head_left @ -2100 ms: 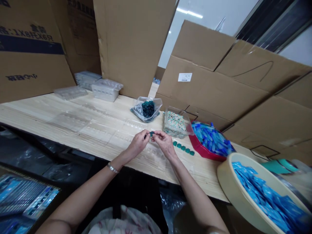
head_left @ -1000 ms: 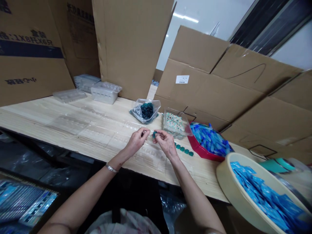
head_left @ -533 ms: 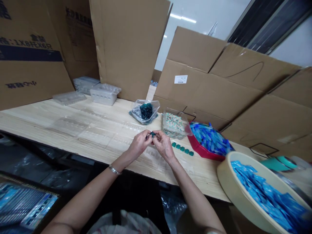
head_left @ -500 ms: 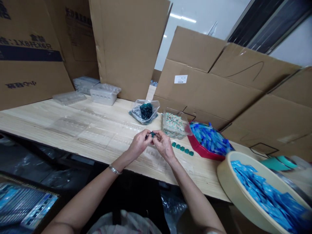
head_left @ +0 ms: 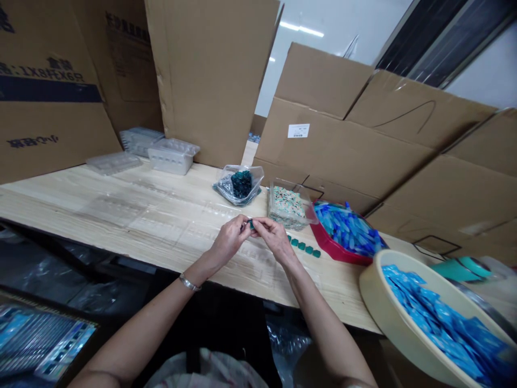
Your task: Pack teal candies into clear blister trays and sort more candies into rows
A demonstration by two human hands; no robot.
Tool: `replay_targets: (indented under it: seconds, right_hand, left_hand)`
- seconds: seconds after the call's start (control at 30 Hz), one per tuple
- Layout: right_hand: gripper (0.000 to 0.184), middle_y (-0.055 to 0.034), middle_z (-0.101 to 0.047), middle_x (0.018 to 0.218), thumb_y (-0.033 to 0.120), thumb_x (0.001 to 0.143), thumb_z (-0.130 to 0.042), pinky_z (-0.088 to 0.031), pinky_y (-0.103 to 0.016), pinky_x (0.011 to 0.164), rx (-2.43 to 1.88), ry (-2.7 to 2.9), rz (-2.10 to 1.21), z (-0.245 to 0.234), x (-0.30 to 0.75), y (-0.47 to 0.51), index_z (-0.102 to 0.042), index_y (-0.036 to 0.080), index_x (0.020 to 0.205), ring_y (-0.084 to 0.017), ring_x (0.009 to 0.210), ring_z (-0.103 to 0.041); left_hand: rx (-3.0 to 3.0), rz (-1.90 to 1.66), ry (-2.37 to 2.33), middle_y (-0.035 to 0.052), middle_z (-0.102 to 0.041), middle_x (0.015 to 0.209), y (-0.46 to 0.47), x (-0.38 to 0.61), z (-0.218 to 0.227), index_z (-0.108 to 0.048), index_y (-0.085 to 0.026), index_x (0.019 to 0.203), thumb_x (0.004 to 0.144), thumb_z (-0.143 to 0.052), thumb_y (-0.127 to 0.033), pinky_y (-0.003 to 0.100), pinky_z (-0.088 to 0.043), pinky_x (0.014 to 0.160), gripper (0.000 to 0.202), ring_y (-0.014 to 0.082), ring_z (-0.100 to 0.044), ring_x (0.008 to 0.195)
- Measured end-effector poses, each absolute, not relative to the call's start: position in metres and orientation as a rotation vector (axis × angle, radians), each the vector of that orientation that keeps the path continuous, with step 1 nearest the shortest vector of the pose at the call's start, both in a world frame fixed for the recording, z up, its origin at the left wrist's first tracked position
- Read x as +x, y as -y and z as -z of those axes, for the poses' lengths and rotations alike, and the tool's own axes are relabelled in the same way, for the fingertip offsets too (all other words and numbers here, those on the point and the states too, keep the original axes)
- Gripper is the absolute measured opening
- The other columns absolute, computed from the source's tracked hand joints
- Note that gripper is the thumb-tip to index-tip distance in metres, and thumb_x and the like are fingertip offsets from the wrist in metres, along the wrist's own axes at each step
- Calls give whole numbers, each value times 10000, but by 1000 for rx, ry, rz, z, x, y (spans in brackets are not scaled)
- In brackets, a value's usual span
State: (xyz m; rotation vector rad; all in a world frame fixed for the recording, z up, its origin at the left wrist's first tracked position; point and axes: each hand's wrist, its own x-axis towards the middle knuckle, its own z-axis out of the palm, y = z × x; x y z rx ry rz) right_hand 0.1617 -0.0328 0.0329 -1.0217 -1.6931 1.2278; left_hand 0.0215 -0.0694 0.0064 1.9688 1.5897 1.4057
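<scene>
A small dark green piece (head_left: 251,223) sits between the fingertips of both hands, above the table. My left hand (head_left: 229,241) is closed around its left side, and something dark shows at the fingertips. From the other side my right hand (head_left: 273,238) pinches the piece with thumb and forefinger. Just right of that hand, several flat green pieces (head_left: 301,246) lie in a row, partly covered by the hand. Beyond the hands stands an open clear bag (head_left: 255,180) of dark green pieces. Beside it, a clear plastic box (head_left: 297,222) holds many small pale-and-green strips.
Clear trays (head_left: 173,156) are stacked at the back left, and thin transparent trays (head_left: 161,226) lie flat on the table. To the right are a red basin (head_left: 337,251) of blue pieces, a cream tub (head_left: 375,296) of blue packets and a teal bottle (head_left: 460,268). Cardboard (head_left: 331,156) walls the back.
My right fingers have stretched out a little over the green piece, which has turned slightly between the fingertips. The right hand now covers more of the row's near-left end.
</scene>
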Motion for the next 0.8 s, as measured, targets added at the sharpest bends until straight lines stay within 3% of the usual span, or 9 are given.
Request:
replay_targets:
  seconds: [0.13,0.4,0.8]
  right_hand:
    - [304,-61,-697,768,388,770,-582,-554,-303,651,-998,1795,-1116,-30,161,35,-647,146,942,-174,653,-667]
    - [258,-108,-674,973,226,895,-406,-504,-341,814,-864,2268,-154,-24,163,39,-607,167,1046,-207,896,-639]
    - [301,-118,-658,981,262,908,-355,-481,-358,825,-992,2210,-131,-17,162,42,-589,175,1077,-225,907,-622]
  left_hand:
    - [1964,-1388,-1551,37,-648,820,68,19,-6,-553,-171,931,839,-469,-240,251,-454,694,143,146,-608,747]
    - [1895,-1389,-1534,21,-638,755,64,20,-4,-571,-172,884,792,-498,-214,245,-453,673,125,135,-593,691]
    - [1636,-1518,-1529,32,-648,793,65,33,-5,-576,-164,930,767,-529,-241,253,-471,704,187,139,-602,721]
